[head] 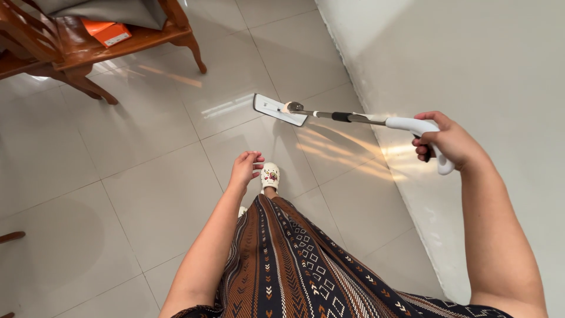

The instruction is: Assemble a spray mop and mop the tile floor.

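My right hand (pixel 446 141) grips the white handle of a flat mop (pixel 353 118) near the wall. Its metal pole runs left to a white rectangular mop head (pixel 278 109) resting on the glossy tiled floor (pixel 147 176). My left hand (pixel 245 168) hangs free in front of me with fingers loosely curled, holding nothing. Below it shows a white clog (pixel 270 175) on my foot and my brown patterned skirt (pixel 288 259).
A wooden chair or bench (pixel 88 50) stands at the top left with an orange box (pixel 109 32) and a grey cushion (pixel 112 10) on it. A white wall (pixel 471 59) runs along the right side. A dark wooden piece (pixel 12 237) pokes in at the left edge.
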